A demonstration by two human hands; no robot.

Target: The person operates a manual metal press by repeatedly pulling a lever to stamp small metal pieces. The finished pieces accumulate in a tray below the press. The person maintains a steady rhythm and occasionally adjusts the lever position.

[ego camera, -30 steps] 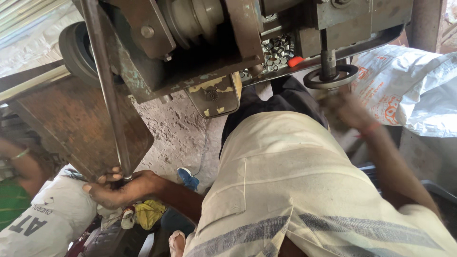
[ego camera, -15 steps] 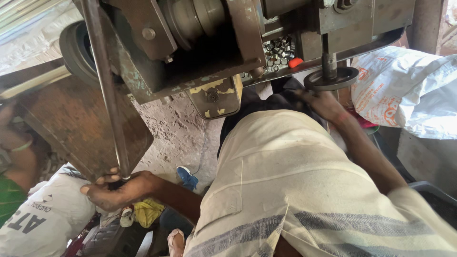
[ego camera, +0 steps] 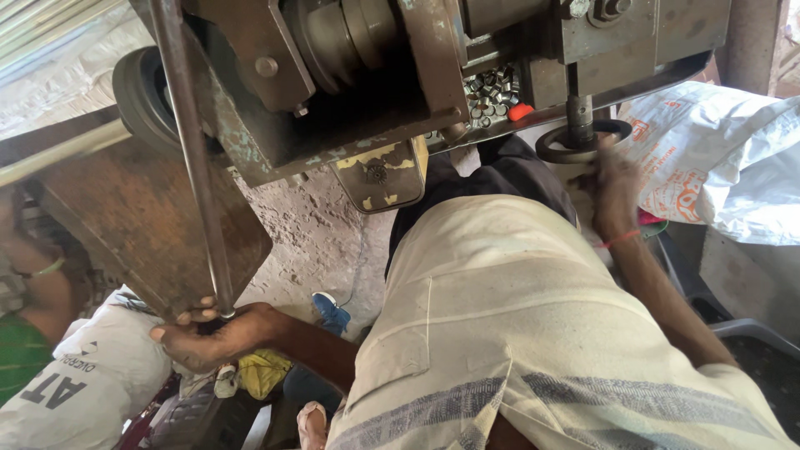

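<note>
The left hand (ego camera: 210, 335) was clenched around the lower end of a long steel lever rod (ego camera: 192, 158) that ran up past the left side of the press machine (ego camera: 375, 75). The right hand (ego camera: 612, 183) reached up to the dark metal ring (ego camera: 583, 142) under the machine's vertical spindle (ego camera: 580, 104); its fingers touched the ring, but whether they gripped it could not be told through the blur. A tray of small metal nuts (ego camera: 493, 87) sat on the machine just left of the spindle, with an orange-red knob (ego camera: 520, 111) beside it. A white printed sack (ego camera: 717, 158) lay right of the machine. Another person's arm (ego camera: 37, 283) showed far left of the lever rod.
</note>
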